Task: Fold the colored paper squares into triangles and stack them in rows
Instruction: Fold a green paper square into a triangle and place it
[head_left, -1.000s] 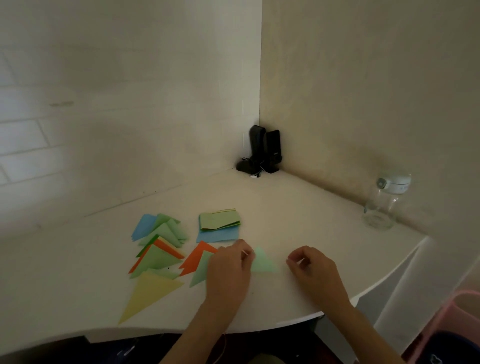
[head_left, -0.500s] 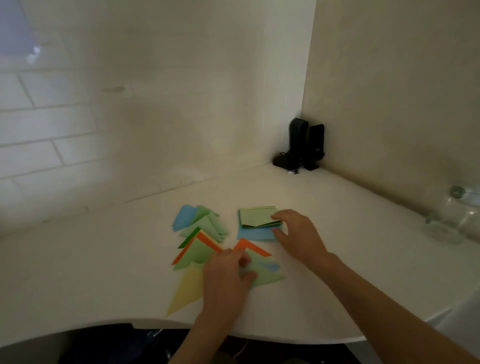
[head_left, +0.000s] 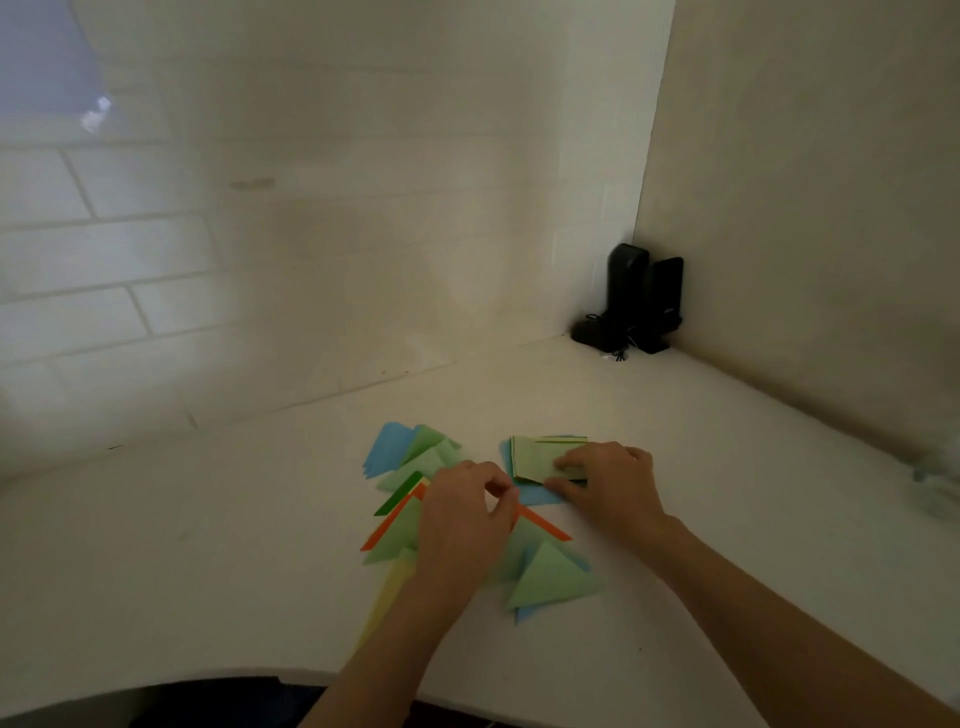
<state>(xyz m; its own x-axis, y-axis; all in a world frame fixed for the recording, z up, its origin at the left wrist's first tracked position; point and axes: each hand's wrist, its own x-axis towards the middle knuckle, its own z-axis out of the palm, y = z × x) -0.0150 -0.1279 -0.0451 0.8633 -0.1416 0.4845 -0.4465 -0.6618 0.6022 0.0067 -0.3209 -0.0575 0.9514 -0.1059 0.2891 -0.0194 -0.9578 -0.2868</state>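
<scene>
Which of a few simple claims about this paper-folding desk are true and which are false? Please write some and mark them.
1. The right hand rests on the stack of unfolded squares. True.
2. The stack's top sheet is orange. False: it is light green, with a blue sheet at the bottom.
3. A light green triangle lies nearest the desk's front edge on the right side of the folded pile. True.
4. The black speakers stand right beside the papers. False: they stand far back in the corner where the walls meet.
5. The left hand is over the folded triangles. True.
</scene>
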